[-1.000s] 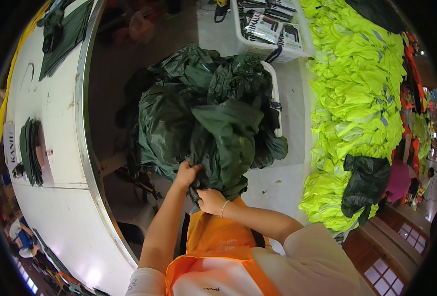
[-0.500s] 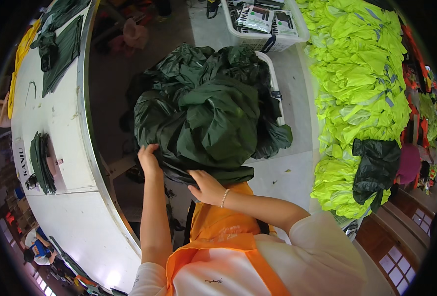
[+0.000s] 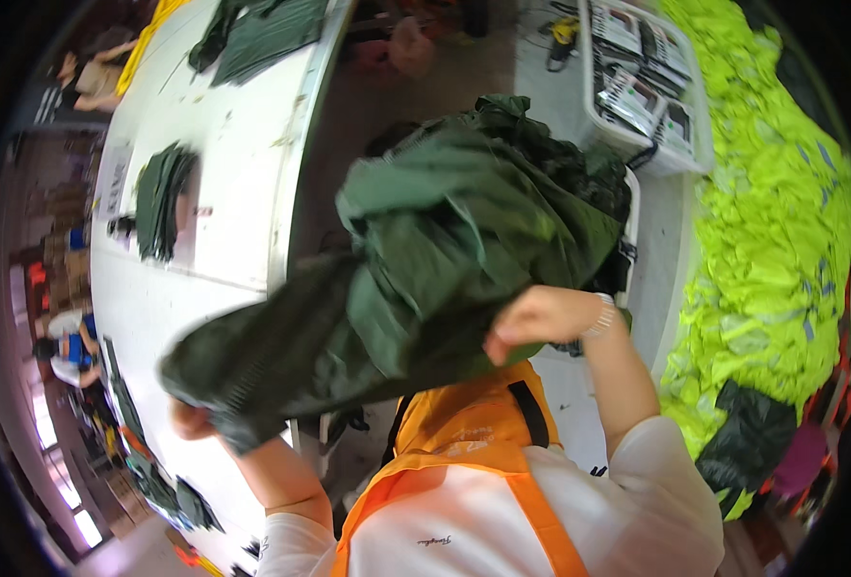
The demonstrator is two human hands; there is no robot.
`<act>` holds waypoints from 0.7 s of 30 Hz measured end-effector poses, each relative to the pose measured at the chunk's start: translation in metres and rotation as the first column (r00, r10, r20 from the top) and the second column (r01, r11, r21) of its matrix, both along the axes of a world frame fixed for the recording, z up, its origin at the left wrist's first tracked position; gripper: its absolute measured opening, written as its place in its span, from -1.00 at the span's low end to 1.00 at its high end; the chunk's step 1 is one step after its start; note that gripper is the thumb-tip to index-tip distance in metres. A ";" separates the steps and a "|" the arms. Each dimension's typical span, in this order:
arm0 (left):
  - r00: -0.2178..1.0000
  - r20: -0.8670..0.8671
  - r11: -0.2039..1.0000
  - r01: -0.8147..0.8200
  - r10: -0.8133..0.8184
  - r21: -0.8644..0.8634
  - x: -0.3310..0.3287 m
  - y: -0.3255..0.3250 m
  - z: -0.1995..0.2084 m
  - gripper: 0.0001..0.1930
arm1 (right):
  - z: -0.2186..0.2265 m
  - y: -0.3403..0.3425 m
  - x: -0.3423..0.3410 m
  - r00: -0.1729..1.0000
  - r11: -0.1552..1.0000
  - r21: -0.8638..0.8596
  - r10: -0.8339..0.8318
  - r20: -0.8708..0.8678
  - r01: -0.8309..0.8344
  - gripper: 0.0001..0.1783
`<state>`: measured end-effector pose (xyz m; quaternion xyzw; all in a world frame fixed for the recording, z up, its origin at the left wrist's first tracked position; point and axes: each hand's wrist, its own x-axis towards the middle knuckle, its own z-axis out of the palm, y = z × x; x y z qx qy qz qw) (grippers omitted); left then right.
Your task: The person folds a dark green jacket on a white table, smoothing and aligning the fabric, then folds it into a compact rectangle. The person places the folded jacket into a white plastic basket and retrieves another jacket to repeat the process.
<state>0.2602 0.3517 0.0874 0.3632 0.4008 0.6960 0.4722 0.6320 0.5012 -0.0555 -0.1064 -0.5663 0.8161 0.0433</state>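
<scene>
Fabric point(image 3: 445, 260), dark green and creased, stretched from the left hand point(image 3: 191, 420) across the front of the person's body to a darker heap point(image 3: 603, 183) next to a white bin point(image 3: 633, 207). The left hand held one end out near the tabletop point(image 3: 238, 212), its fingers clamped on it, though mostly hidden beneath. The right hand point(image 3: 546, 315), with a pale bracelet point(image 3: 601, 315) at the wrist, was at the near edge; its fingers were curled and blurred, and whether they gripped could not be told.

Farther off, a white tub point(image 3: 680, 161) held flat packets point(image 3: 629, 96) with black-and-white labels in bold lettering. On the tabletop, a pale strip point(image 3: 110, 183) marked with dark letters lay beside a stack of folded green pieces point(image 3: 164, 202). Pale printing point(image 3: 472, 438) ran across the orange apron point(image 3: 450, 399), too soft to read, and small dark script point(image 3: 435, 540) crossed the white shirt point(image 3: 387, 539). To the right spread a neon-yellow pile point(image 3: 772, 240) with grey strips, a dark green piece point(image 3: 748, 438) at its near end.
</scene>
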 end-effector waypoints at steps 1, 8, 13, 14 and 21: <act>0.983 -0.119 0.985 0.154 -0.143 0.082 0.017 -0.012 -0.015 -0.61 | 0.043 0.012 0.002 0.994 0.995 0.038 0.097 -0.058 -0.095 -0.72; 0.589 -0.556 0.783 0.588 -0.587 -0.203 0.141 -0.034 -0.043 -0.86 | -0.013 0.043 -0.122 0.935 0.520 0.833 -0.164 0.315 -0.189 -0.17; 0.662 -0.632 0.915 0.315 -0.402 -0.252 0.127 -0.085 -0.051 -0.85 | -0.133 0.042 -0.081 0.443 0.571 0.596 -0.401 0.802 -0.565 -0.33; 0.672 -0.647 0.932 0.233 -0.361 -0.278 0.116 -0.098 -0.055 -0.84 | -0.150 0.061 -0.052 0.417 0.594 0.619 -0.458 0.785 -0.514 -0.50; 0.788 -0.474 0.769 0.001 -0.394 -0.639 0.099 -0.173 -0.102 -0.75 | -0.103 0.083 0.095 0.236 0.487 0.823 -0.871 0.431 0.292 -0.66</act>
